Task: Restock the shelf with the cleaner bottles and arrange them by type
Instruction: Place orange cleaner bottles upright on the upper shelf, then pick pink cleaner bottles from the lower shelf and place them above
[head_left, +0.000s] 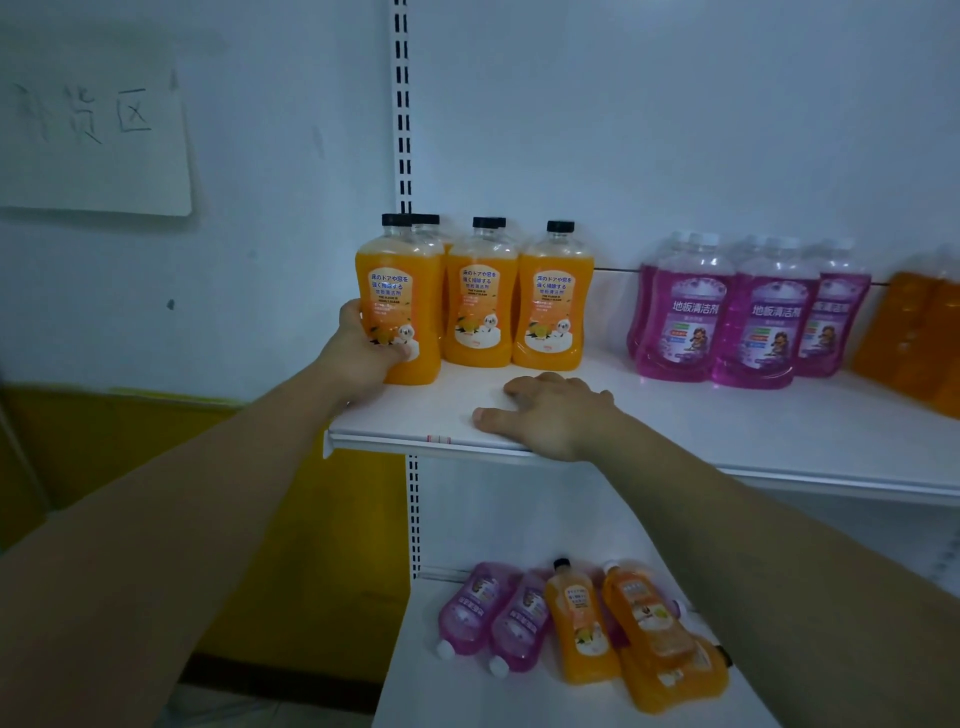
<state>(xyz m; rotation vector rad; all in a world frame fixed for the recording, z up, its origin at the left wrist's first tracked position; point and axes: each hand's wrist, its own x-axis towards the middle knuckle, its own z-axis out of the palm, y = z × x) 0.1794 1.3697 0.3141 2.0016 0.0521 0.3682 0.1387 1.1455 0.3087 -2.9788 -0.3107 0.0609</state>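
Observation:
My left hand (358, 353) grips the lower part of an orange cleaner bottle with a black cap (399, 291), which stands upright at the left front of the upper shelf (727, 421). Beside it stand more orange bottles (553, 301) in rows. A group of purple bottles with white caps (758, 317) stands further right. My right hand (545, 415) lies flat, fingers spread, on the shelf's front edge and holds nothing. On the lower shelf (415, 691) lie two purple bottles (493, 618) and several orange bottles (634, 634) on their sides.
More orange bottles (914, 338) stand at the far right edge of the upper shelf. A slotted white upright (402, 104) rises behind the left end. A paper sign (93, 130) hangs on the wall to the left, above a yellow panel (291, 545).

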